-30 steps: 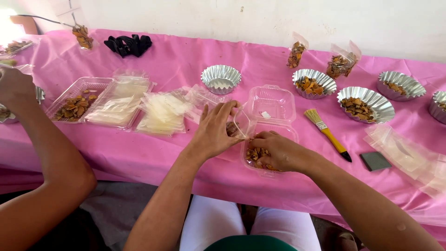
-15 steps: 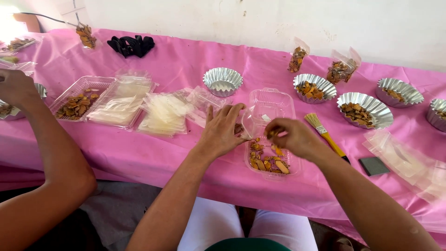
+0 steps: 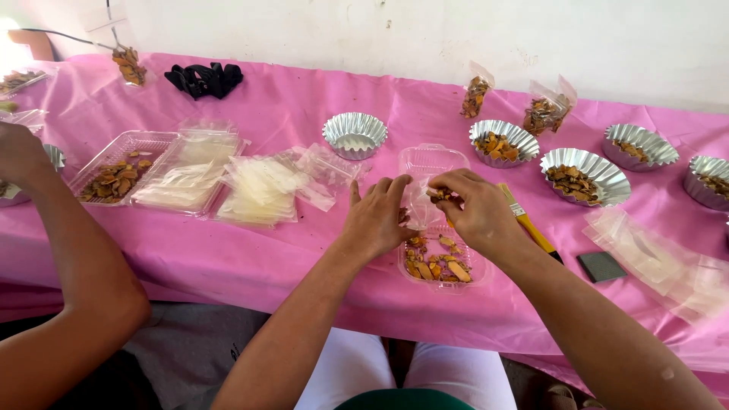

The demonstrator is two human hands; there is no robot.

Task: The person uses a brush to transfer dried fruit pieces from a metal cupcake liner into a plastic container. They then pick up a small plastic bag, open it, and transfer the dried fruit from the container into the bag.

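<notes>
At far left, a co-worker's arm (image 3: 72, 258) reaches over the pink tablecloth (image 3: 288, 106). At centre, the left hand (image 3: 377, 219) pinches a small clear bag (image 3: 419, 203); the right hand (image 3: 474, 210) pinches dried orange pieces (image 3: 439, 194) at its mouth, above a clear tray (image 3: 440, 262).

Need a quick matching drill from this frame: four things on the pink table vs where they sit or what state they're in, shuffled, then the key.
Things:
1. Empty foil cup
2. Yellow-handled brush
3. Clear hinged container
4. Black cloth

Places or states:
A. Far left, near the wall
B. Under both hands, lid open, brown pieces in it
C. Just right of the right hand
D. Beyond the left hand, nothing in it

Pairs: 1-D, 2-C, 3-B, 4-A
</notes>
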